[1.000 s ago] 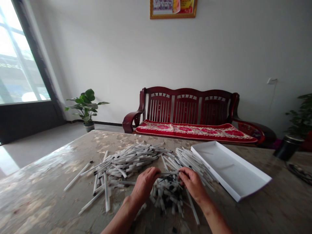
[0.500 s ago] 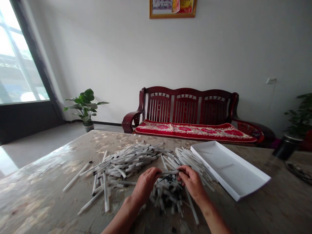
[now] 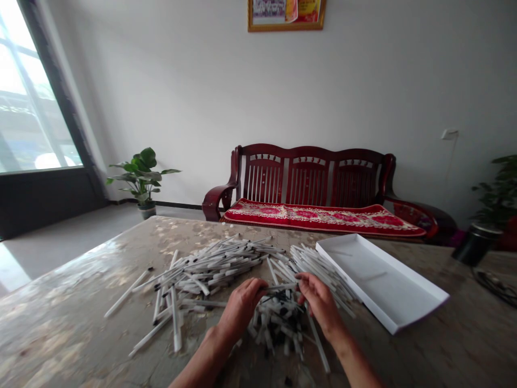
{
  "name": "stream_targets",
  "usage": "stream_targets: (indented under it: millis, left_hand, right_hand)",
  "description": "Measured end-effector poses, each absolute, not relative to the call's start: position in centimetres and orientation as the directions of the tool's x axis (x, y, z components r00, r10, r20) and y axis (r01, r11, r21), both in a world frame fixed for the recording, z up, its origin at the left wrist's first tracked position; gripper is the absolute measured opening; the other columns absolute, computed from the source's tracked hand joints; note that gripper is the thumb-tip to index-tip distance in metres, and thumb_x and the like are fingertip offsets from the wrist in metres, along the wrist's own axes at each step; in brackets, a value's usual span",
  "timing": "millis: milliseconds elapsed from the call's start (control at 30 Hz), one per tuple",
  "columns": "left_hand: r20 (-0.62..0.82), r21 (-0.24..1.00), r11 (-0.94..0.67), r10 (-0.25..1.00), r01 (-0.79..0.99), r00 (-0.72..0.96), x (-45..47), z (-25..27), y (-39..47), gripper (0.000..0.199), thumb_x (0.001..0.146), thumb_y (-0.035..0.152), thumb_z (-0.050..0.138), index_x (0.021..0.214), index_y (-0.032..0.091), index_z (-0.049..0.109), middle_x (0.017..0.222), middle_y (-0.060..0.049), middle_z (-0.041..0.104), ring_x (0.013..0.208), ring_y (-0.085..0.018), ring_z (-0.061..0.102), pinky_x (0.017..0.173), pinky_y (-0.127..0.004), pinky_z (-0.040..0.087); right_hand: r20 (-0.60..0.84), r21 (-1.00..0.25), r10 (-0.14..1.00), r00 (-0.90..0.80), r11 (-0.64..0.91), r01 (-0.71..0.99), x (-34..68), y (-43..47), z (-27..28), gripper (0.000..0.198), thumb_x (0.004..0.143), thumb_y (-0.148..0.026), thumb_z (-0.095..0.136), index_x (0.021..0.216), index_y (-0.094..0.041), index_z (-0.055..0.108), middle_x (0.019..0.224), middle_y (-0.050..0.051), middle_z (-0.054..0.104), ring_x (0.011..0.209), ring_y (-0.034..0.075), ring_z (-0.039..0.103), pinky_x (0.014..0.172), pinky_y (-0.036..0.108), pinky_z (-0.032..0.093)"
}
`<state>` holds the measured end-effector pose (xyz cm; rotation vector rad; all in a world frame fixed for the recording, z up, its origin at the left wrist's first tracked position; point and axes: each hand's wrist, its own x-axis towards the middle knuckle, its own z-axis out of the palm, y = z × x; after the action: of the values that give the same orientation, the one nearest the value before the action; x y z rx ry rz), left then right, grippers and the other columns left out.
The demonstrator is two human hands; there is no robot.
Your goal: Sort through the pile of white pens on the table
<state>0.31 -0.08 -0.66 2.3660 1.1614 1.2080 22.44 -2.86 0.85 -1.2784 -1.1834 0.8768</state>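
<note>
My left hand [image 3: 244, 302] is closed, pinching one end of a slim white pen [image 3: 279, 287] held level. By the pen's other end is my right hand [image 3: 318, 300], its fingers curled together; a dark bit shows at its fingertips, too small to name. Under both hands lies a heap of short whitish and black pieces [image 3: 278, 323], which look like pen caps. To the left spreads a large pile of white pens with dark tips [image 3: 226, 261]. Paler white tubes [image 3: 319, 267] lie fanned out beyond my right hand.
A shallow white box [image 3: 383, 285] stands on the stone-patterned table [image 3: 100, 345] at the right. Behind it are a black canister [image 3: 476, 245] and a dark cable [image 3: 495, 288]. A wooden bench [image 3: 311, 180] is past the table's far edge, with a potted plant [image 3: 143, 175] left of it.
My right hand's fingertips have shifted slightly at the pen's right end and its fingers look a little more curled. The left hand has hardly moved.
</note>
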Motion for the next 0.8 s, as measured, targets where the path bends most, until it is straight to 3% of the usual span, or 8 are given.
stream_targets:
  millis: [167, 300, 400, 500, 600, 800]
  left_hand:
    - [0.566, 0.518, -0.665, 0.738, 0.538, 0.368, 0.47, -0.57, -0.23, 0.015, 0.094, 0.022, 0.051, 0.092, 0.022, 0.066, 0.084, -0.003, 0.070, 0.078, -0.016, 0.067, 0.072, -0.025, 0.053]
    - [0.556, 0.535, -0.646, 0.754, 0.544, 0.349, 0.49, -0.31, -0.31, 0.015, 0.094, 0.023, 0.052, 0.092, 0.022, 0.067, 0.084, -0.003, 0.071, 0.078, -0.017, 0.067, 0.073, -0.026, 0.053]
    - [0.562, 0.519, -0.646, 0.751, 0.560, 0.347, 0.45, -0.15, -0.37, 0.017, 0.095, 0.024, 0.050, 0.092, 0.022, 0.066, 0.084, -0.003, 0.070, 0.078, -0.017, 0.067, 0.073, -0.026, 0.053]
    - [0.588, 0.482, -0.666, 0.728, 0.569, 0.353, 0.43, -0.11, -0.43, 0.017, 0.096, 0.024, 0.049, 0.093, 0.022, 0.066, 0.084, -0.003, 0.070, 0.079, -0.017, 0.067, 0.073, -0.026, 0.053]
    - [0.598, 0.449, -0.687, 0.706, 0.572, 0.379, 0.40, -0.19, -0.38, 0.016, 0.097, 0.023, 0.049, 0.093, 0.022, 0.065, 0.085, -0.003, 0.070, 0.078, -0.017, 0.067, 0.072, -0.025, 0.053]
    - [0.629, 0.410, -0.691, 0.687, 0.595, 0.364, 0.25, -0.17, -0.24, 0.017, 0.097, 0.022, 0.049, 0.092, 0.021, 0.065, 0.082, -0.003, 0.068, 0.077, -0.017, 0.067, 0.071, -0.025, 0.052]
  right_hand:
    - [0.175, -0.973, 0.970, 0.168, 0.145, 0.180, 22.65, -2.61, 0.59, 0.047, 0.081, -0.065, 0.059, 0.062, -0.022, 0.061, 0.047, -0.003, 0.055, 0.040, 0.013, 0.048, 0.042, 0.025, 0.038]
    - [0.210, -0.973, 0.962, 0.176, 0.189, 0.130, 22.52, -2.55, 0.70, 0.037, 0.075, -0.057, 0.066, 0.077, -0.021, 0.069, 0.060, 0.000, 0.066, 0.052, 0.017, 0.060, 0.044, 0.025, 0.041]
    - [0.182, -0.981, 0.965, 0.188, 0.165, 0.101, 22.41, -2.66, 0.67, 0.036, 0.072, -0.054, 0.068, 0.089, -0.022, 0.071, 0.073, 0.002, 0.072, 0.057, 0.018, 0.064, 0.040, 0.022, 0.037]
    - [0.116, -0.990, 0.975, 0.192, 0.099, 0.097, 22.47, -2.65, 0.35, 0.039, 0.078, -0.061, 0.062, 0.079, -0.023, 0.069, 0.060, 0.001, 0.067, 0.047, 0.017, 0.059, 0.034, 0.021, 0.027]
    - [0.091, -0.992, 0.977, 0.191, 0.072, 0.102, 22.68, -2.46, 0.11, 0.048, 0.080, -0.065, 0.060, 0.060, -0.022, 0.063, 0.046, -0.001, 0.056, 0.037, 0.014, 0.050, 0.033, 0.023, 0.028]
    - [0.079, -0.992, 0.990, 0.113, 0.067, 0.105, 23.21, -2.60, 0.84, 0.039, 0.077, -0.062, 0.065, 0.076, -0.022, 0.069, 0.063, 0.002, 0.067, 0.046, 0.016, 0.057, 0.034, 0.021, 0.025]
